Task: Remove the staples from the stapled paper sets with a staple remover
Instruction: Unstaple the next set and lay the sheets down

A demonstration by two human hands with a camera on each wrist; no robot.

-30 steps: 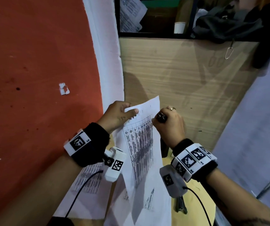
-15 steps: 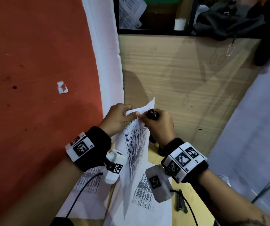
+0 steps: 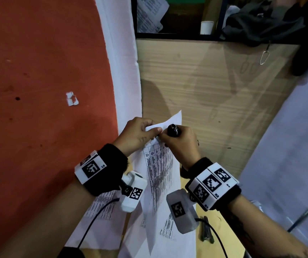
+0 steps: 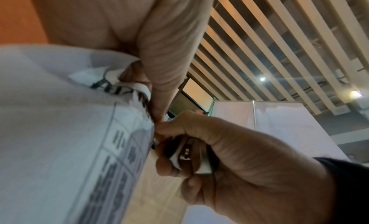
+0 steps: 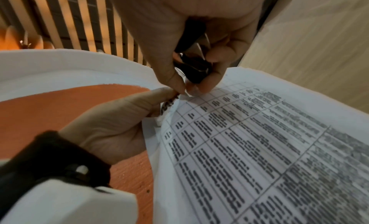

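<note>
A stapled paper set printed with a table is lifted off the desk. My left hand pinches its top left corner between thumb and fingers. My right hand grips a black staple remover with metal jaws and holds its tip at that same corner, thumb tip against my left thumb. The remover shows in the right wrist view above the paper, and in the left wrist view the remover sits inside my curled fingers beside the paper. The staple itself is hidden.
More printed sheets lie on the yellow desk under my wrists. A dark stapler-like tool lies near the right. A wooden panel stands ahead, an orange wall to the left. A shelf above holds a paper cup and dark cloth.
My right hand has carried the remover left from the paper's right edge to the corner my left hand pinches. The top of the sheet has folded over.
</note>
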